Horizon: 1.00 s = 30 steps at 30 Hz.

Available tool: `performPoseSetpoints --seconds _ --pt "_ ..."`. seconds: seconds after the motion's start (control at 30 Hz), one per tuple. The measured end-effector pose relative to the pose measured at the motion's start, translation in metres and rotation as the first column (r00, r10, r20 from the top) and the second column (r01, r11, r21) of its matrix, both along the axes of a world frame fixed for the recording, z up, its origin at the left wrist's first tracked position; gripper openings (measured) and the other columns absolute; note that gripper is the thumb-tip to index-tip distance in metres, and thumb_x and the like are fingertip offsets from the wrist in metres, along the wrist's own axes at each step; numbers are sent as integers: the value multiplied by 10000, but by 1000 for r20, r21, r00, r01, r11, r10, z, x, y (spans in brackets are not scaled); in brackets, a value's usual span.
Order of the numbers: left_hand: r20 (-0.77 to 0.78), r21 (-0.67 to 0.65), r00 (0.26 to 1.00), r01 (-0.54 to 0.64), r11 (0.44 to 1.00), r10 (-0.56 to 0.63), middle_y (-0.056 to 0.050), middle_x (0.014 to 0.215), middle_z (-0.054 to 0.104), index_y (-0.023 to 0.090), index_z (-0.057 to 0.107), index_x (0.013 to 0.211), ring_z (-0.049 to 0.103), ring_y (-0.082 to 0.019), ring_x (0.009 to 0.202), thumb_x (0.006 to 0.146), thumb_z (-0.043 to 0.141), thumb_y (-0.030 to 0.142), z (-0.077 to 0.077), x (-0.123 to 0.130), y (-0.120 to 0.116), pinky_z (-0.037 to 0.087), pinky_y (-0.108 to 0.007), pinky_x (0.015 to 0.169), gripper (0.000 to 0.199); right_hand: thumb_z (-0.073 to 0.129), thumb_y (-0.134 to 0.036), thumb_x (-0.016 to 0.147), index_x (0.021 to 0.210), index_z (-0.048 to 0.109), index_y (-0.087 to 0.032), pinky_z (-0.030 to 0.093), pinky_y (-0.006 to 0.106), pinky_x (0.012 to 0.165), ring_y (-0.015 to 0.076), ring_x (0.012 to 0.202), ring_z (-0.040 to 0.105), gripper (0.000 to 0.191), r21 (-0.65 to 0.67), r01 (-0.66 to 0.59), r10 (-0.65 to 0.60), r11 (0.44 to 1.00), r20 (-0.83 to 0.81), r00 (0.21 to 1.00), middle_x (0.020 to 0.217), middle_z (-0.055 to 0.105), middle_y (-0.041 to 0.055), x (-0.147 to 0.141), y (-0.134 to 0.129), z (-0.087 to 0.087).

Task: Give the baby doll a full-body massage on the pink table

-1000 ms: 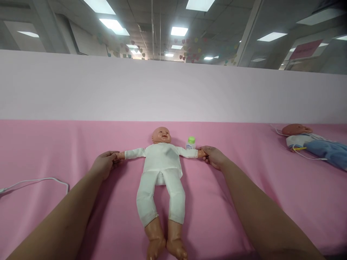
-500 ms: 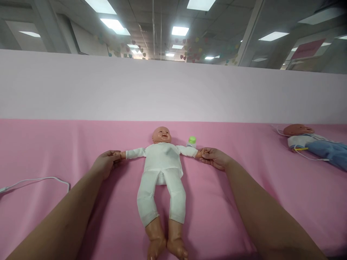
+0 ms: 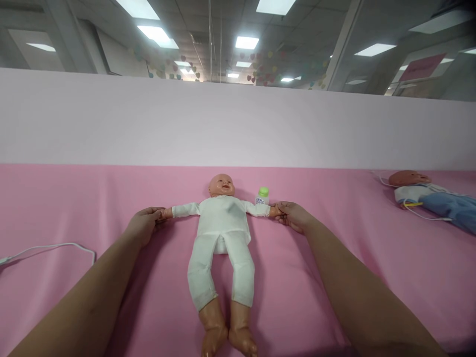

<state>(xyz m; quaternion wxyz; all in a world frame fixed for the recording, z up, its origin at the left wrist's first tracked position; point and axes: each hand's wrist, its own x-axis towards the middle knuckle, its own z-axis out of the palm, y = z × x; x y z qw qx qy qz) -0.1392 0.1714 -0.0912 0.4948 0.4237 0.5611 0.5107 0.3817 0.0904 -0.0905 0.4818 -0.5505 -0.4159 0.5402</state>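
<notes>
Nearest the camera, two bare forearms run up from the bottom corners over the pink surface (image 3: 334, 198). Between them lie the bare feet of a doll (image 3: 222, 223), toes toward the viewer, heels close together. The doll lies flat on its back at the middle of the surface, dressed in a white suit, legs straight and slightly parted, head pointing away, both arms stretched straight out to the sides.

The left hand (image 3: 143, 225) is curled closed around the doll's hand on that side, fingers wrapped over it, knuckles up. The right hand (image 3: 293, 215) is closed on the doll's other hand, thumb and fingers pinching it from the side. Both hands rest low on the surface, level with the doll's shoulders.

A thin white cable (image 3: 55, 248) lies on the surface to the left, well apart from the left hand, looping in from the edge.

Just beyond the doll's arm near the right hand stands a small white bottle (image 3: 262, 197) with a green cap, upright, close to the sleeve.

Farther right, near the edge, a second doll (image 3: 424, 191) lies on its back in white and blue clothing, a thin cord across it.

Behind the surface rises a pale wall (image 3: 238, 124), with ceiling lights above.
</notes>
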Motion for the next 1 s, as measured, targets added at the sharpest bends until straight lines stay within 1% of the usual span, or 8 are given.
performPoseSetpoints --seconds 0.13,0.23,0.37,0.53,0.63,0.73,0.87,1.0 --pt "84 -5 996 5 1000 -5 -136 1047 776 164 765 944 756 -257 965 677 774 117 6 6 -4 644 -307 825 272 666 -165 925 1250 708 -186 614 335 984 230 1133 710 328 14 -114 115 993 -110 987 1237 734 132 7 -2 0" --pt "76 7 997 28 1000 -28 -122 1046 779 177 763 940 754 -246 974 655 816 133 6 5 -5 639 -286 822 293 725 -173 902 1267 701 -193 562 348 1090 239 1240 670 366 39 -192 196 981 -126 973 1316 704 123 12 -4 -1" --pt "-7 31 995 100 994 -100 -108 935 784 183 762 909 749 -243 868 605 910 286 6 1 -7 625 -279 717 354 796 -212 872 1144 742 -207 582 295 1044 205 1171 693 277 41 -181 184 983 -108 977 1245 725 98 14 -5 -1" --pt "-90 44 990 110 993 -106 -76 825 764 181 747 851 703 -196 693 602 922 444 3 -3 -6 575 -261 591 402 822 -281 856 979 748 -189 617 236 786 135 819 693 171 29 -112 114 993 -72 991 964 732 65 8 -4 -1" --pt "-57 24 997 52 998 -50 -85 848 766 173 751 868 717 -198 725 662 888 407 0 -2 -3 602 -266 627 341 744 -367 913 1018 751 -181 537 198 551 96 609 569 214 23 -21 22 1000 -33 999 813 678 35 5 1 -3" --pt "28 5 999 18 1000 -18 -128 956 779 159 763 896 754 -254 878 672 859 262 0 0 0 647 -310 734 264 677 -339 936 999 755 -172 466 205 442 99 527 495 195 -15 102 -102 995 -5 995 738 642 32 5 7 -6" --pt "110 -3 994 11 1000 -11 -142 1013 779 149 760 946 760 -270 950 643 823 114 3 3 -1 660 -324 787 311 629 -200 923 1112 759 -191 546 208 521 121 629 613 230 -27 75 -77 997 -65 995 937 731 81 6 5 -4" --pt "97 3 995 34 999 -34 -135 1042 778 169 755 990 757 -267 963 601 879 146 6 3 -5 647 -303 785 409 684 -154 889 1243 718 -210 634 273 857 197 1031 726 360 39 -128 132 991 -165 977 1236 732 110 10 -4 0"
